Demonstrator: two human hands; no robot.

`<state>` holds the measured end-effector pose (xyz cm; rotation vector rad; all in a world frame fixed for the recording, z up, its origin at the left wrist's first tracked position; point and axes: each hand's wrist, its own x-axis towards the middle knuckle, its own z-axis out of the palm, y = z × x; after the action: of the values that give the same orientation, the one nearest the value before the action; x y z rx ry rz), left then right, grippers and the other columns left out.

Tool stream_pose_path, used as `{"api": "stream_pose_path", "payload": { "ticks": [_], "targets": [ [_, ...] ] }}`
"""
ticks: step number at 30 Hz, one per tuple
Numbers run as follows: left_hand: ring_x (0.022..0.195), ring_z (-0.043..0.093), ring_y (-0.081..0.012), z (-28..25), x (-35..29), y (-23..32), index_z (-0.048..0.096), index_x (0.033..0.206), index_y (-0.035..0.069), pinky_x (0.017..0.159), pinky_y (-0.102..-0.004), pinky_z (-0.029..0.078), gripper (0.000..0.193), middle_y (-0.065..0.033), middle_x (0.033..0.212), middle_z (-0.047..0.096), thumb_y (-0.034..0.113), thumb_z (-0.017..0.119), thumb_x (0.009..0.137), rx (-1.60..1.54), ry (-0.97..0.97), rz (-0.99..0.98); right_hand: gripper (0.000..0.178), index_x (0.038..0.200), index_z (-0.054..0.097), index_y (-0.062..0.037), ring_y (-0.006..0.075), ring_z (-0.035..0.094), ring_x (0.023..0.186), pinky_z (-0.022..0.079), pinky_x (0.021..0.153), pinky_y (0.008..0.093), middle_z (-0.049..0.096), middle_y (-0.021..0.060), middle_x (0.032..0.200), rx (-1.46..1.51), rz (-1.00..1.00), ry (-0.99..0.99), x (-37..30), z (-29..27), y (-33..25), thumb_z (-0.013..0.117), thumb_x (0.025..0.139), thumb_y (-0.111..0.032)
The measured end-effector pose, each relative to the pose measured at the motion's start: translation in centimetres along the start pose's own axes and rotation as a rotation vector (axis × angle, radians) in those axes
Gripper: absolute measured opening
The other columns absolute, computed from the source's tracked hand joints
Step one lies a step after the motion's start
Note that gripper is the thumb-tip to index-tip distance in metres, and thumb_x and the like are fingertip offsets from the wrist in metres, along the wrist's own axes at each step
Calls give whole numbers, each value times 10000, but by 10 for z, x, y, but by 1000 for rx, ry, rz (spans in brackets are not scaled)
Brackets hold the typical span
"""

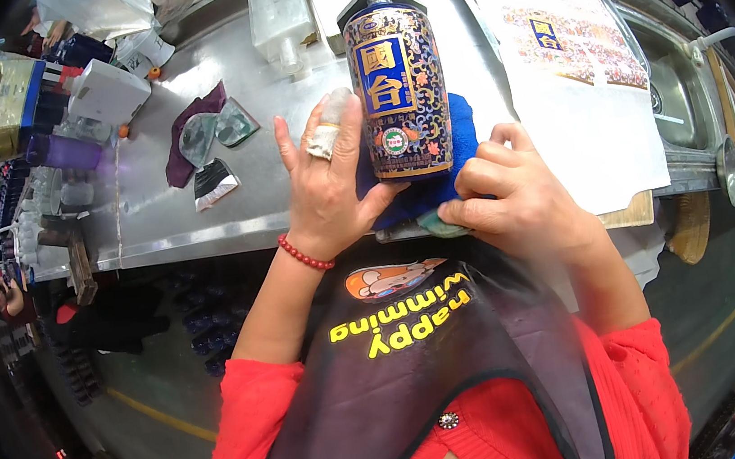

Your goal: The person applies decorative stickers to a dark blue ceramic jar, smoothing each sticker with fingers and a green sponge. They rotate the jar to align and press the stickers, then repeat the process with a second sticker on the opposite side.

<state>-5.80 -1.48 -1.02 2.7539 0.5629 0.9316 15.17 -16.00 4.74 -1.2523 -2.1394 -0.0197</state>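
A dark blue bottle (404, 126) with a dense floral pattern and a blue-and-gold label lies on a blue cloth (461, 119) near the table's front edge. Beside its left side is my left hand (324, 166), fingers spread, thumb reaching toward the bottle's base; whether it presses on the glass I cannot tell. One of its fingers has a whitish wrap, and a red bead bracelet circles the wrist. At the bottle's lower right, my right hand (517, 190) is closed, thumb and fingers pinching a small pale green pad (442, 225) at the table edge.
Left on the metal table (155, 190) lie several cloth and pad pieces (203, 135). A clear empty bottle (280, 22) stands behind. To the right are white printed sheets (570, 98) and a sink (675, 104). A white box (107, 91) and purple container (64, 152) sit far left.
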Motion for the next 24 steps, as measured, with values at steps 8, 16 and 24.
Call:
{"api": "stream_pose_path", "payload": {
  "ticks": [8,16,24],
  "targets": [
    [1406,419,-451,-8,8,2,410,1512,-62,1188,-692,37,1047,-250,1387,577,587,773,775,139,-67,16,364,997,729,-122,238,536,795,399,745,381,542,20,856,226,13,10,-6,-1,11,786,647,-45],
    [1411,425,-421,-3,4,-4,431,1501,-48,1182,-706,56,1113,-232,1339,608,655,783,712,85,6,-20,332,963,734,-116,237,555,812,415,725,374,556,34,863,191,63,-35,-18,9,3,763,641,-39],
    [1407,415,-395,7,-2,-4,404,1502,-57,1173,-705,70,1071,-216,1427,534,608,786,754,34,15,-62,445,1059,739,-109,254,521,770,427,736,375,608,46,950,37,151,256,-20,26,12,749,638,36]
  ]
}}
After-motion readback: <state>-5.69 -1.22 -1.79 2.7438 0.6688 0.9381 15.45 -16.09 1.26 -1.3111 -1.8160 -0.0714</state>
